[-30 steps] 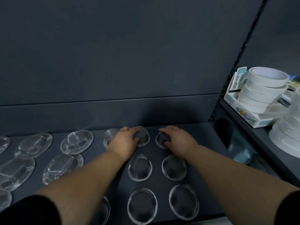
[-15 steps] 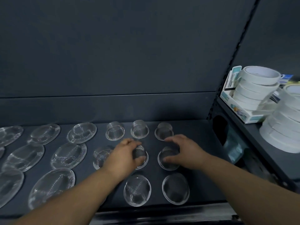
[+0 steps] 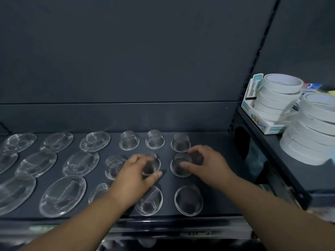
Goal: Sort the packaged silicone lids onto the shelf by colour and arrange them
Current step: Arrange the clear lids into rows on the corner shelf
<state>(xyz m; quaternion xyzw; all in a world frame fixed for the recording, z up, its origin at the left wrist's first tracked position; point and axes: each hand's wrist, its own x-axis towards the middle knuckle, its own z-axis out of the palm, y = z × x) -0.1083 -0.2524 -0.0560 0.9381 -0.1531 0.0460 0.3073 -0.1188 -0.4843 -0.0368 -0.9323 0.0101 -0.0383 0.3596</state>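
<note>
Clear round lids lie in rows on the dark shelf (image 3: 213, 171). Small domed ones fill the right part, larger flat ones (image 3: 63, 195) the left. My left hand (image 3: 135, 175) curls its fingers and thumb round a small lid (image 3: 152, 165) in the middle row. My right hand (image 3: 206, 163) holds the neighbouring small lid (image 3: 179, 167) between thumb and fingers. Three more small lids stand behind in the back row (image 3: 155, 139), and two (image 3: 188, 200) lie in front of my hands.
The shelf's dark back panel (image 3: 126, 60) rises behind the rows. An upright post (image 3: 253, 66) bounds the shelf on the right. Beyond it, stacked white tape rolls (image 3: 277, 95) sit in a box, with another stack (image 3: 311, 131) nearer.
Both hands came back from the back-row lids to the middle-row pair and have stayed there since. The view has tilted down, showing more of the shelf's front.
</note>
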